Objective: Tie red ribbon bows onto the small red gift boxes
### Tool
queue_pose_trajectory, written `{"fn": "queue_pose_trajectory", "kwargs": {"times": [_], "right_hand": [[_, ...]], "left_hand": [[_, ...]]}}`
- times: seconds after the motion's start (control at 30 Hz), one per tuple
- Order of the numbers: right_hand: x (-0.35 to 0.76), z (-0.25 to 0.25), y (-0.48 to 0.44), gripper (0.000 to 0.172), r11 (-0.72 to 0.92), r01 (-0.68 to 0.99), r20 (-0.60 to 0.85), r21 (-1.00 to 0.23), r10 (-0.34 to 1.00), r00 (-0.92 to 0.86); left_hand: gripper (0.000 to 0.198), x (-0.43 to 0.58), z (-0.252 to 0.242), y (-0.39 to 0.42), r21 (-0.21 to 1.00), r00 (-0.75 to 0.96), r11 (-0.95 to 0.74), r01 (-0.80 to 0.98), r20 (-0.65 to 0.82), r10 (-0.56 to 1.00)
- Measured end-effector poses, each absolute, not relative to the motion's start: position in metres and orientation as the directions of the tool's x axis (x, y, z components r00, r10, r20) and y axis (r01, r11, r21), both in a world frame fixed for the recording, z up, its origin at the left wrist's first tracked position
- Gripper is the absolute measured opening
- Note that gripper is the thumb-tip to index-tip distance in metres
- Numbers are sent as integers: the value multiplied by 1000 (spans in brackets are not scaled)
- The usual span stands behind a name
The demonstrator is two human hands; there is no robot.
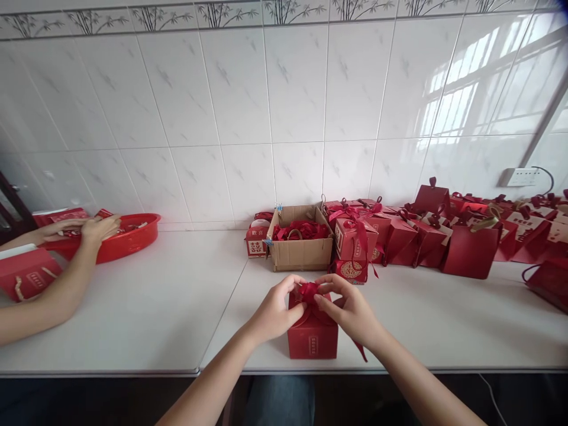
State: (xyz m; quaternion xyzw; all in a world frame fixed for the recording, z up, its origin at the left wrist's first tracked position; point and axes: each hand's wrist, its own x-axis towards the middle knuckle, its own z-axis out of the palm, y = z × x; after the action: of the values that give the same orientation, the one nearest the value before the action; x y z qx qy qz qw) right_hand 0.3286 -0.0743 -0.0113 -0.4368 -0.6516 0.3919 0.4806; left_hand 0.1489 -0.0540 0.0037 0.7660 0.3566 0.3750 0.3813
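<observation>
A small red gift box stands near the front edge of the white table. Both of my hands are on top of it. My left hand and my right hand pinch the red ribbon gathered at the box's top, fingers closed on it. One ribbon tail hangs down the box's right side.
A cardboard box of red ribbons stands behind, with several finished red gift boxes along the wall to the right. At the left, another person's hands reach into a red round tray. A wall socket is at right.
</observation>
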Motion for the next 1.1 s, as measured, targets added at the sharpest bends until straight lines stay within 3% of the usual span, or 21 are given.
{"fn": "queue_pose_trajectory", "kwargs": {"times": [0.1,0.17,0.23,0.33,0.43,0.5,0.7,0.83,0.93,1.1], "right_hand": [[345,3,-78,26,263,356,219,-896,962,-160],[358,13,-81,29,205,355,104,-912,953,-284],[371,19,-83,29,140,254,24,-957,911,-411],[386,22,-83,21,44,-42,58,-998,885,-463],[393,23,-80,17,14,-307,155,-952,885,-440],[393,25,-78,24,17,-354,182,-935,881,-437],[376,42,-74,16,256,-220,312,-941,907,-281],[363,65,-73,30,352,-106,363,-930,925,-110],[358,84,-71,41,427,13,425,-904,903,-66],[356,110,-70,44,495,174,495,-851,868,-49]], "left_hand": [[24,149,6,-54,914,463,-341,221,210,861],[27,149,6,-53,971,424,-211,115,144,894],[31,149,5,-52,995,378,-89,-42,98,921],[35,148,3,-49,982,336,8,-191,57,940],[29,148,8,-47,975,269,-69,-212,127,955],[21,148,15,-46,964,197,-180,-197,219,956],[16,150,48,-45,937,196,-316,-147,341,919],[18,153,65,-47,923,202,-353,-156,379,903],[17,158,74,-49,885,147,-441,-151,461,875],[15,164,83,-53,836,97,-543,-78,548,831]]}}
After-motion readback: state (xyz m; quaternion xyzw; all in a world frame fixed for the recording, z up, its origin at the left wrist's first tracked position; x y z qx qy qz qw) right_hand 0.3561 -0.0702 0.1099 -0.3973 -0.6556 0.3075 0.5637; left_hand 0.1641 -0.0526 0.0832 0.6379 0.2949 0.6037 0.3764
